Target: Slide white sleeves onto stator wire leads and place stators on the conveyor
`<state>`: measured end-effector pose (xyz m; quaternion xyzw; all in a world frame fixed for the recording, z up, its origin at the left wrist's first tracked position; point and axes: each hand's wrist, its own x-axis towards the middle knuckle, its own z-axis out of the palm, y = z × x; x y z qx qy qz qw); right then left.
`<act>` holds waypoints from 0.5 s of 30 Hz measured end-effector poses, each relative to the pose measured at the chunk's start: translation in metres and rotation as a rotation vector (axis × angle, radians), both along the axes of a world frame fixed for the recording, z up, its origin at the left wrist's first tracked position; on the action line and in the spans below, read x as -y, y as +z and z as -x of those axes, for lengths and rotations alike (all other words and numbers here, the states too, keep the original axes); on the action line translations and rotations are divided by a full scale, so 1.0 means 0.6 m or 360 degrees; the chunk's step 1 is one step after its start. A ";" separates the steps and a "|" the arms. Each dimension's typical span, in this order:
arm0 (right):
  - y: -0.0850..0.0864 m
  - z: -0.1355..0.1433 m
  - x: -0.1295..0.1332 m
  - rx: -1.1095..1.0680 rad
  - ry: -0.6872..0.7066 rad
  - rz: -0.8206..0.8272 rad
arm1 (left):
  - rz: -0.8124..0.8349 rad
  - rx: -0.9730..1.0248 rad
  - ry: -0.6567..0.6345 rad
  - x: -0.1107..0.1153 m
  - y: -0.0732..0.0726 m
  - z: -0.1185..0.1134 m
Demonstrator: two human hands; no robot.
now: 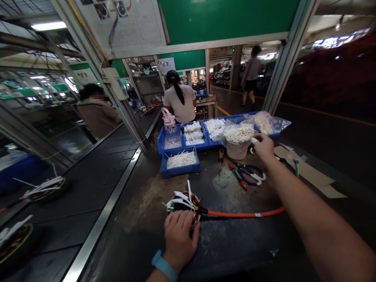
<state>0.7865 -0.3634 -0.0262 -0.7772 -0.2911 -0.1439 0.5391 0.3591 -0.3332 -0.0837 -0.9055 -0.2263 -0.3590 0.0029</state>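
Observation:
My left hand (181, 231), with a blue band at the wrist, rests with bent fingers on the near side of a round wound part (186, 199). White sleeves and coloured wires stick up from that part, and an orange cable (243, 214) runs from it to the right, passing behind my right forearm. My right hand (263, 147) is raised beside a white tub (237, 149) of small white pieces, its fingers pinched around a small white piece (254, 140).
Blue bins (201, 145) of white tubes line the bench's back, with a blue tray (180, 170) before them. Scissors (251, 174), a red-handled tool (237, 176) and a screwdriver (221, 156) lie right of centre. A conveyor (73, 203) carries similar parts at left. Several people are beyond.

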 end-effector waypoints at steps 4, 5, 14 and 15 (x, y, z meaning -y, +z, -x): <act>0.023 0.041 0.017 0.0004 0.0137 -0.0333 | 0.0016 -0.0019 0.0009 0.000 -0.002 0.000; 0.028 0.067 0.023 0.0024 0.0253 -0.0425 | 0.0023 -0.0024 0.0008 0.001 -0.004 0.000; -0.026 0.383 0.137 0.0118 0.1391 -0.0112 | 0.0165 -0.0082 -0.0091 0.007 0.008 0.022; -0.033 0.405 0.157 0.0155 0.1444 -0.0100 | 0.0195 -0.0090 -0.0091 0.007 0.012 0.029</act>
